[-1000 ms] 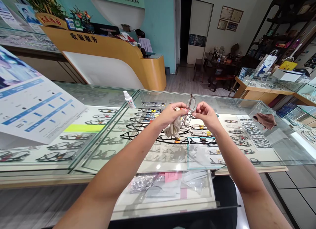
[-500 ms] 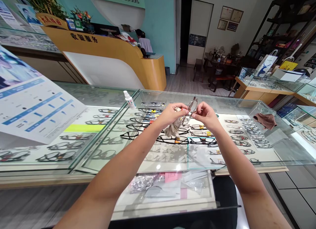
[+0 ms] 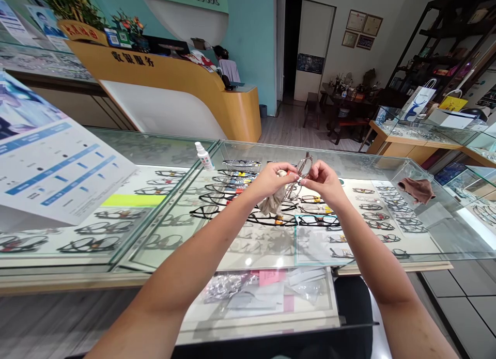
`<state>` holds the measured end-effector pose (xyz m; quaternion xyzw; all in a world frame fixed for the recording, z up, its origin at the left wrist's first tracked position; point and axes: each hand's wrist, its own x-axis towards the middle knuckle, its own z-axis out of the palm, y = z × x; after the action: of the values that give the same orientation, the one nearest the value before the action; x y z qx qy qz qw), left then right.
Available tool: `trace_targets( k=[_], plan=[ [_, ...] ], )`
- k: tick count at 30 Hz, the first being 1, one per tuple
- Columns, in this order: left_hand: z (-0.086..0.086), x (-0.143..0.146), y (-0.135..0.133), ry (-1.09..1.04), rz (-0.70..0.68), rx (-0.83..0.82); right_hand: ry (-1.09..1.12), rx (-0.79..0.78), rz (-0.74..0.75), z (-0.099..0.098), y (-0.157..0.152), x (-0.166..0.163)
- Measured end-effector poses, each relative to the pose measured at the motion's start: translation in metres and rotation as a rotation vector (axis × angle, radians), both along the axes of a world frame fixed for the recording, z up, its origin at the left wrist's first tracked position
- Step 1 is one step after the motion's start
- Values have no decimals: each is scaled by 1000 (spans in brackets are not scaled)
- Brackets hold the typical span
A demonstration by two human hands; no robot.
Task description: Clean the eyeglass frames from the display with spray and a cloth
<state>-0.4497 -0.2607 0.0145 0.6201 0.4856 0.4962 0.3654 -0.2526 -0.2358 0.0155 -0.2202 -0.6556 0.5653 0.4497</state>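
Above the glass display counter (image 3: 391, 168), both my hands hold a pair of thin-framed glasses (image 3: 303, 166). My left hand (image 3: 273, 179) is closed on a beige cleaning cloth (image 3: 273, 201) that hangs down from it, and pinches the frame with it. My right hand (image 3: 323, 180) pinches the other side of the frame. The two hands almost touch. Under the glass lie rows of spectacle frames (image 3: 271, 219).
A small white spray bottle (image 3: 203, 156) stands on the counter to the left. A brown cloth (image 3: 417, 188) lies on the glass at right. A large printed chart (image 3: 50, 162) leans at left. A person sits behind the orange reception desk (image 3: 170, 80).
The glasses have tilted from upright to slanting right, and my hands have drawn closer together around them.
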Motion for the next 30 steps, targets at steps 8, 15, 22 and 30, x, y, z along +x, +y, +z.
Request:
trace_targets(
  k=[8, 15, 22, 30],
  plan=[
    [4, -3, 0, -10, -27, -15, 19, -23, -22, 0, 4, 0],
    [-7, -12, 6, 219, 225, 238, -14, -41, 7, -2, 8, 3],
    [-12, -14, 2, 485, 450, 492, -94, -126, 63, -1, 8, 6],
    [-14, -14, 3, 479, 469, 562, -57, -202, 122, -3, 12, 9]
  ],
)
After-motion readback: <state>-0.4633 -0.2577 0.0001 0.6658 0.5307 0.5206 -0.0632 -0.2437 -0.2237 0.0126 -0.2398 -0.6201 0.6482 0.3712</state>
